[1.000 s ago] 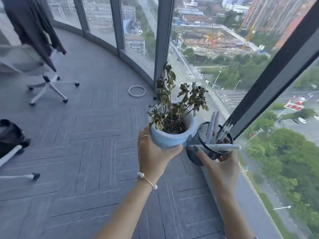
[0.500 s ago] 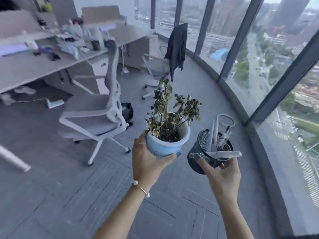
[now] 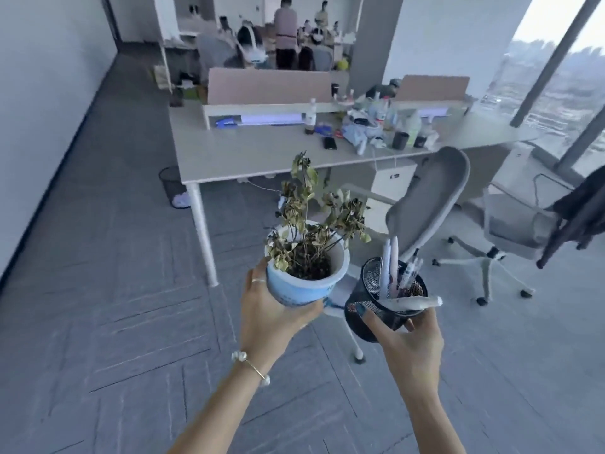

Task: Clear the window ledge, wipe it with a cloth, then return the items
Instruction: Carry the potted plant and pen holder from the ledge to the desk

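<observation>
Both hands up in front, both loaded. The left hand [image 3: 275, 314] has its grip wrapped around the underside of the blue-and-white plant pot [image 3: 302, 286], palm cupping the base, ring showing on 1 finger, pot held upright in the air. The wilted plant [image 3: 314, 221] in it droops, leaves brown and curled. Just beside it, the right hand [image 3: 411, 340] has its grip closed on the black mesh pen holder [image 3: 381, 304], fingers curled around the lower wall, thumb on the near side. The holder tilts slightly, pens [image 3: 393, 267] standing up inside. 1 white marker [image 3: 414, 303] lies sideways across the rim, pinned by the fingers. Pot and holder sit nearly touching; whether they do touch, I cannot tell. Ahead stands the desk [image 3: 248, 155], cluttered at its right end, with a grey office chair [image 3: 432, 204] pushed up close behind the 2 items. Grey carpet floor [image 3: 108, 322] below.
</observation>
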`<act>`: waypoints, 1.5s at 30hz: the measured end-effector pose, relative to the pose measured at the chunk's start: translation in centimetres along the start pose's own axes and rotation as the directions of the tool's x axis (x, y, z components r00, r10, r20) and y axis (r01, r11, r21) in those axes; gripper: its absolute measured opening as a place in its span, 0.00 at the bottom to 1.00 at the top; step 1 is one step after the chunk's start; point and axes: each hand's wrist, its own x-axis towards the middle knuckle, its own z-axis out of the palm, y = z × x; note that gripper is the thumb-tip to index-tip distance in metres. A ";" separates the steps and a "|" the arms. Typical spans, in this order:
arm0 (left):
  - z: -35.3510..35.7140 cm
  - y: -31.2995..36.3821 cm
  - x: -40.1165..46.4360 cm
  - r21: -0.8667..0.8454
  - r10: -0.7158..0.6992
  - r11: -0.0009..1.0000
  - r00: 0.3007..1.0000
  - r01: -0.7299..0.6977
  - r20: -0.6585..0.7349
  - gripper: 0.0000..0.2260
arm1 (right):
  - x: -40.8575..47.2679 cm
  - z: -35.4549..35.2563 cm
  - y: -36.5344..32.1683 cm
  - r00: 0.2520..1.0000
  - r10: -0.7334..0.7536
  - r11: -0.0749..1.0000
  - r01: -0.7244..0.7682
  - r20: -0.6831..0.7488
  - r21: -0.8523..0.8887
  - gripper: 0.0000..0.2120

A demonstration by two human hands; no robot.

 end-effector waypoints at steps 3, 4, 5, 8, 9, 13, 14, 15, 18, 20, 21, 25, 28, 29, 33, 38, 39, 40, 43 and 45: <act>-1.9 -1.7 5.1 0.039 -0.016 0.999 0.993 0.021 -0.113 0.34 | 4.8 5.6 -0.6 0.993 -0.050 0.999 0.051 0.105 -0.004 0.24; -2.5 -2.2 6.7 0.049 -0.008 0.999 0.989 0.015 -0.145 0.33 | 6.3 7.3 -0.8 0.989 -0.069 0.998 0.070 0.134 -0.002 0.25; -3.2 -2.9 8.3 0.063 -0.004 0.998 0.985 0.015 -0.171 0.32 | 7.6 9.1 -1.1 0.983 -0.081 0.997 0.083 0.162 -0.001 0.25; -5.3 -4.9 12.6 0.119 -0.009 0.992 0.969 0.039 -0.245 0.34 | 11.0 14.2 -2.0 0.967 -0.091 0.995 0.095 0.240 -0.008 0.25; -6.1 -5.7 14.1 0.133 -0.010 0.990 0.964 0.047 -0.265 0.34 | 11.9 16.0 -2.2 0.962 -0.088 0.995 0.095 0.257 -0.014 0.24; -9.3 -9.3 20.4 0.164 -0.023 0.983 0.951 0.077 -0.309 0.35 | 15.3 23.7 -2.8 0.947 -0.101 0.994 0.109 0.305 -0.012 0.24; -10.1 -10.3 22.1 0.165 -0.022 0.983 0.951 0.076 -0.309 0.36 | 16.0 25.7 -3.0 0.945 -0.100 0.994 0.106 0.312 -0.004 0.24; -10.9 -11.4 23.8 0.164 -0.023 0.983 0.951 0.076 -0.308 0.36 | 16.7 27.7 -3.2 0.944 -0.099 0.995 0.103 0.315 0.004 0.24; -13.3 -13.7 29.0 0.153 -0.051 0.983 0.953 0.101 -0.298 0.38 | 18.8 33.5 -3.9 0.947 -0.083 0.996 0.085 0.309 0.006 0.22; -14.8 -15.0 32.3 0.148 -0.071 0.982 0.956 0.117 -0.286 0.38 | 20.0 37.0 -4.6 0.949 -0.069 0.998 0.068 0.306 0.015 0.21; -15.6 -15.5 33.9 0.147 -0.073 0.982 0.957 0.118 -0.282 0.37 | 20.5 38.6 -5.0 0.951 -0.064 0.998 0.061 0.301 0.018 0.21; -17.7 -17.6 39.9 0.156 -0.066 0.982 0.963 0.110 -0.261 0.36 | 23.0 44.1 -6.5 0.963 -0.044 0.999 0.043 0.267 0.011 0.22; -18.5 -19.2 43.7 0.167 -0.068 0.980 0.967 0.111 -0.245 0.37 | 25.1 47.4 -7.0 0.970 -0.028 1.000 0.027 0.242 0.008 0.22; -18.6 -19.8 45.1 0.163 -0.074 0.980 0.967 0.115 -0.243 0.37 | 25.9 48.5 -7.1 0.971 -0.025 1.000 0.024 0.237 0.007 0.22; -18.1 -22.0 50.3 0.126 -0.097 0.984 0.968 0.129 -0.232 0.39 | 29.7 52.7 -6.8 0.974 -0.019 1.000 0.018 0.224 0.006 0.24; -16.7 -24.9 57.7 0.117 -0.088 0.987 0.973 0.114 -0.213 0.39 | 35.6 57.7 -6.2 0.977 -0.023 1.000 0.020 0.212 0.012 0.27; -16.3 -25.6 59.5 0.109 -0.084 0.988 0.973 0.109 -0.213 0.39 | 36.9 58.8 -6.1 0.977 -0.026 1.000 0.023 0.210 0.013 0.28; -15.8 -26.2 61.2 0.102 -0.080 0.989 0.973 0.103 -0.215 0.39 | 38.2 59.8 -6.0 0.978 -0.027 1.000 0.025 0.207 0.014 0.29; -14.4 -27.6 66.1 0.079 -0.077 0.992 0.973 0.096 -0.218 0.38 | 42.2 62.5 -5.8 0.981 -0.013 1.000 0.010 0.195 0.013 0.31; -13.3 -28.6 68.9 0.066 -0.084 0.993 0.974 0.100 -0.212 0.38 | 44.7 64.1 -5.6 0.979 0.001 1.000 -0.003 0.206 0.008 0.32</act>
